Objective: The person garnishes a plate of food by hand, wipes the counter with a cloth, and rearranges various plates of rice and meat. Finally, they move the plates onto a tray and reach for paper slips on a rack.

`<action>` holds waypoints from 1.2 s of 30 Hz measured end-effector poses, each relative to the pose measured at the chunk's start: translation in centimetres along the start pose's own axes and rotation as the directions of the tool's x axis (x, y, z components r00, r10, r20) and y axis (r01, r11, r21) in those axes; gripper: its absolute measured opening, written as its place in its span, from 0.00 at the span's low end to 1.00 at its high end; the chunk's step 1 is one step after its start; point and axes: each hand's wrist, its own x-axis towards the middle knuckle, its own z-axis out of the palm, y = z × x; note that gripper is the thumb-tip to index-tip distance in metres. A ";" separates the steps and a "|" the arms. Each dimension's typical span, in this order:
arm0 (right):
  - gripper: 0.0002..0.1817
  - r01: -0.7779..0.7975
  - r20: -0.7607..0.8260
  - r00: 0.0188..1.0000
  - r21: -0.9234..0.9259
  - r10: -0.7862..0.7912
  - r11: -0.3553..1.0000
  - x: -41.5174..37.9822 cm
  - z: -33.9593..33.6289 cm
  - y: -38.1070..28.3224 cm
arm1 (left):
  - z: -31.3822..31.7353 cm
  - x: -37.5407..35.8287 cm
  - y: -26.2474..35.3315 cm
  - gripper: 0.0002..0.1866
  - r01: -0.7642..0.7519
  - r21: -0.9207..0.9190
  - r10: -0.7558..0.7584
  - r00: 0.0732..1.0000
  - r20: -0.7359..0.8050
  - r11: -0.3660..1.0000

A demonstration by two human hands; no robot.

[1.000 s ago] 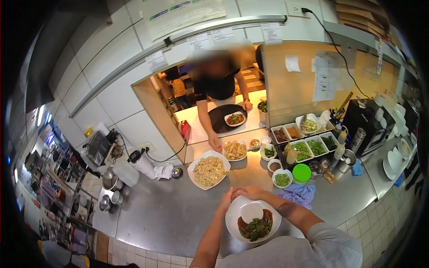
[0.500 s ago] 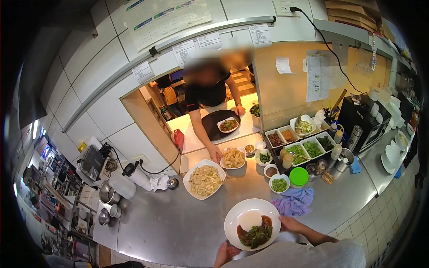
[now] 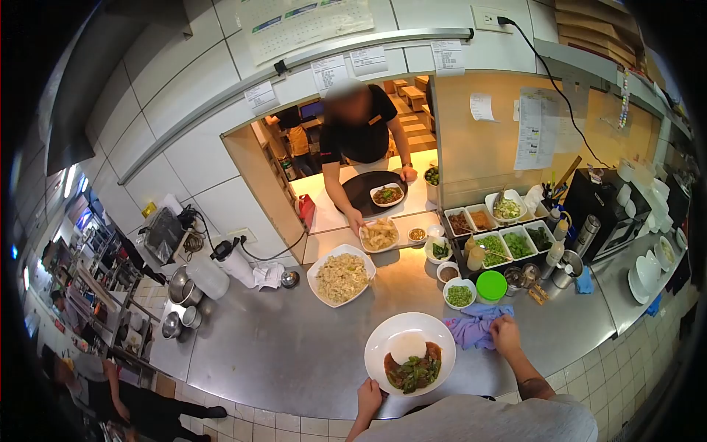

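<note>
My left hand [image 3: 370, 396] grips the lower left rim of a round white plate [image 3: 373, 340]. On the plate lie a mound of white rice [image 3: 407, 346] and browned, saucy food topped with green leaves [image 3: 414, 372]. My right hand [image 3: 506, 334] is closed on a purple cloth [image 3: 473, 329] to the right of the plate; its fingertips are partly hidden. Beyond the plate, a large white bowl of fried rice [image 3: 341, 278] stands on the steel counter.
Across the pass, a person's hand [image 3: 356, 222] holds a dish of pale fried pieces [image 3: 379, 234]; a black tray [image 3: 361, 193] carries a small bowl. Containers of chopped greens [image 3: 492, 249] and a green-lidded tub [image 3: 491, 287] line the right. Another person [image 3: 125, 398] stands at lower left.
My right hand has left the plate's rim and gone to the purple cloth. Across the pass, the person's hand has drawn the fried-food dish back toward the tray.
</note>
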 end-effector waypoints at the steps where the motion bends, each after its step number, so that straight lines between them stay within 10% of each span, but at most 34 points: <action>1: 0.05 0.019 -0.100 0.995 0.001 -0.018 1.000 0.5 -0.9 -0.4 | 0.4 0.2 -0.6 0.16 -0.061 0.052 0.064 0.996 -0.058 0.997; 5: 0.04 -0.138 -0.229 0.943 0.392 0.241 0.910 2.5 -5.1 -0.7 | 1.3 -0.2 -0.5 0.14 -0.101 0.111 0.120 0.976 -0.181 0.989; 11: 0.09 -0.067 -0.418 0.881 0.355 0.223 0.932 3.7 -12.3 -2.9 | 1.3 -0.6 0.7 0.15 -0.123 0.065 0.134 0.970 -0.204 0.990; 15: 0.12 -0.326 0.098 0.942 0.032 0.321 0.945 0.5 -9.4 1.7 | 0.7 0.7 -5.4 0.18 0.051 -0.233 -0.106 0.968 -0.228 0.971; 17: 0.11 -0.371 0.241 0.897 -0.040 0.369 0.928 -1.5 -8.8 2.7 | -1.8 1.2 -7.8 0.20 -0.036 -0.143 -0.062 0.780 -0.622 0.989; 21: 0.10 -0.212 0.249 0.953 0.153 0.170 0.965 -3.7 -7.3 3.0 | -11.0 0.0 -14.8 0.15 0.295 -0.195 -0.328 0.518 -0.790 0.935; 24: 0.08 -0.222 0.383 0.922 0.415 0.053 0.882 -4.1 -5.6 1.3 | -12.3 -1.0 -9.7 0.15 0.154 0.152 0.105 0.279 -0.955 0.976; 29: 0.08 -0.241 0.334 0.941 0.562 0.049 0.791 -7.7 2.9 -2.6 | -4.9 1.8 -10.3 0.16 -0.125 -0.024 0.062 0.643 -0.764 0.992; 31: 0.06 -0.398 0.419 0.901 0.691 0.113 0.603 -9.3 5.8 -4.5 | -0.6 2.3 -7.9 0.15 -0.029 -0.609 -0.309 0.842 -0.442 0.792; 34: 0.07 -0.509 0.421 0.849 0.815 0.320 0.278 -10.2 9.0 -7.0 | 4.6 2.0 -5.0 0.17 -0.009 -0.662 -0.296 0.890 -0.347 0.749; 36: 0.08 -0.400 0.270 0.891 0.849 0.366 0.346 -9.4 10.5 -7.4 | 6.4 2.2 -3.2 0.18 0.004 -0.628 -0.312 0.870 -0.381 0.778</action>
